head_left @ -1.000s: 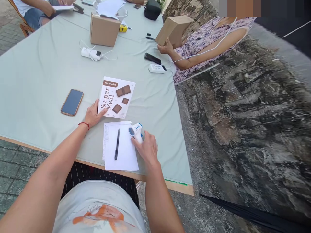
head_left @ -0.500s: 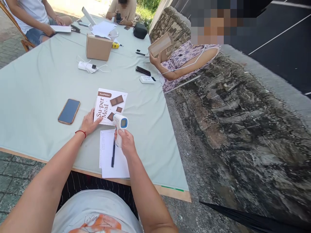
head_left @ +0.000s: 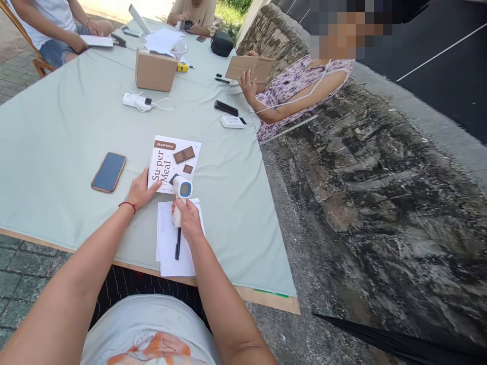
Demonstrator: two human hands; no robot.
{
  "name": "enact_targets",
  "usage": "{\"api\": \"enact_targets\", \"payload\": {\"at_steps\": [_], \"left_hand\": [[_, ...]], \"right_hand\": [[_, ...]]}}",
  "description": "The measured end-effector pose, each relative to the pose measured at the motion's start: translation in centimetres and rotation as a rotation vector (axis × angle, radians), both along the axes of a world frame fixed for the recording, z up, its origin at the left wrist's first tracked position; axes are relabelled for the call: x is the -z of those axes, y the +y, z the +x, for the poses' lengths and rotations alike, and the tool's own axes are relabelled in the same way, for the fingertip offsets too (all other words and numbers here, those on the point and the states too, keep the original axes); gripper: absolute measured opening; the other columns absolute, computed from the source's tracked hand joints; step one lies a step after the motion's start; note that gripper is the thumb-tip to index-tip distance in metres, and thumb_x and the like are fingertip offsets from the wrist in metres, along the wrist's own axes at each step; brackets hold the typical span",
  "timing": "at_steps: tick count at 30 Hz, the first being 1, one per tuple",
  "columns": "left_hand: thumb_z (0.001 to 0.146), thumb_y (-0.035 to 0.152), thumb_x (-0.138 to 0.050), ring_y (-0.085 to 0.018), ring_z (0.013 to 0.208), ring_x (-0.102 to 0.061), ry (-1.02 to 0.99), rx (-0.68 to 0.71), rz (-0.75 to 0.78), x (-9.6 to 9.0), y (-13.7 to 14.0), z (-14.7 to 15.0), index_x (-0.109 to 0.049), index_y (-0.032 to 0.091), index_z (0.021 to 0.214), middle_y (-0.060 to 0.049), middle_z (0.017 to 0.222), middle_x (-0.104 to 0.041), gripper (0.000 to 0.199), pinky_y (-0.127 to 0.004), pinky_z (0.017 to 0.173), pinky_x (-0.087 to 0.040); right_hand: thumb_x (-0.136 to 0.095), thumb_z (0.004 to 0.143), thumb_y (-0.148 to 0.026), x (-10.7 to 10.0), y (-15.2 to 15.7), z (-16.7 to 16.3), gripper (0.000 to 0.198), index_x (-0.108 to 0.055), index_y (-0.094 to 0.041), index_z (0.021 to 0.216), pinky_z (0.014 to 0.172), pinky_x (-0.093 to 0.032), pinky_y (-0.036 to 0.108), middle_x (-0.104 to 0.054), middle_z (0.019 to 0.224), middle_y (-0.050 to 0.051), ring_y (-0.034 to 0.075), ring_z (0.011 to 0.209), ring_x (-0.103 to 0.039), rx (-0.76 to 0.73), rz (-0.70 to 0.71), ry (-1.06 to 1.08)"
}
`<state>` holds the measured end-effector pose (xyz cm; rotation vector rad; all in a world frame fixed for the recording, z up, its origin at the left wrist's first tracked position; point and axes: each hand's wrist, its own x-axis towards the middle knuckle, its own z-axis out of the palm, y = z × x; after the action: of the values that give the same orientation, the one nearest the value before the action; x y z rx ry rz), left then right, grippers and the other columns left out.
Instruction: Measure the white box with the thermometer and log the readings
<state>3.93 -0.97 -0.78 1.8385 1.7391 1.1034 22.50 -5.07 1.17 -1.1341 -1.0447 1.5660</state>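
Note:
My right hand [head_left: 189, 217] is wrapped round the handle of a white infrared thermometer [head_left: 183, 188] with a blue-framed screen. The thermometer is held over the lower edge of a white box [head_left: 178, 157] printed "Su-per Meal" with chocolate pieces. At the box's lower left corner, my left hand [head_left: 143, 190] grips it, thumb on top and fingers along the side. White paper sheets [head_left: 182, 266] lie below the box, partly covered by my right hand and forearm. A black pen [head_left: 177, 246] rests on them.
Left of the box lies a phone [head_left: 108, 172]. Farther off are a white device with a cable [head_left: 137, 101], a cardboard box [head_left: 155, 71] with papers on top, a black phone [head_left: 225, 107] and a black case [head_left: 221, 44]. Other people sit round the table; one holds cardboard [head_left: 243, 67].
My right hand has shifted the thermometer slightly left over the box edge. My left hand stays on the box. The person at the right has turned the cardboard.

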Motion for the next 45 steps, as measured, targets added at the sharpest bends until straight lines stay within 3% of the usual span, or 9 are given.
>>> {"api": "enact_targets", "payload": {"at_steps": [20,31,36,45], "left_hand": [[0.09,0.061,-0.046,-0.03,0.103,-0.064,-0.01,0.0,-0.002,-0.3,-0.1,0.0,-0.05,0.019,0.124,-0.012,0.116,-0.068,0.054,-0.045,0.089,-0.05],[0.089,0.061,-0.047,-0.031,0.105,-0.064,-0.028,0.002,-0.007,-0.7,-0.2,0.0,-0.05,0.019,0.127,-0.012,0.12,-0.068,0.057,-0.046,0.091,-0.05],[0.089,0.063,-0.047,-0.032,0.107,-0.064,-0.023,-0.009,-0.021,-0.8,0.0,-0.2,-0.05,0.018,0.13,-0.013,0.121,-0.067,0.061,-0.048,0.092,-0.05],[0.089,0.061,-0.048,-0.031,0.106,-0.065,-0.03,-0.021,-0.01,-0.8,0.1,-0.3,-0.051,0.02,0.131,-0.012,0.121,-0.068,0.059,-0.047,0.091,-0.051]], "right_hand": [[-0.069,0.068,-0.065,0.4,-0.1,-0.6,0.046,-0.053,-0.024,0.08,0.051,-0.037,0.027,-0.051,0.058,-0.005,0.012,0.054,-0.044,-0.021,-0.026,0.032],[-0.07,0.071,-0.056,-2.5,-3.4,1.7,0.038,-0.056,-0.022,0.079,0.056,-0.04,0.026,-0.052,0.066,-0.004,0.012,0.061,-0.045,0.083,0.006,0.009],[-0.072,0.07,-0.051,-3.8,-5.2,3.2,0.039,-0.063,-0.02,0.092,0.065,-0.045,0.028,-0.061,0.078,0.0,0.013,0.068,-0.05,0.166,0.025,0.002],[-0.069,0.075,-0.049,-4.2,-6.5,4.6,0.033,-0.064,-0.019,0.089,0.063,-0.044,0.028,-0.061,0.079,0.001,0.015,0.071,-0.051,0.184,0.054,-0.019]]}}
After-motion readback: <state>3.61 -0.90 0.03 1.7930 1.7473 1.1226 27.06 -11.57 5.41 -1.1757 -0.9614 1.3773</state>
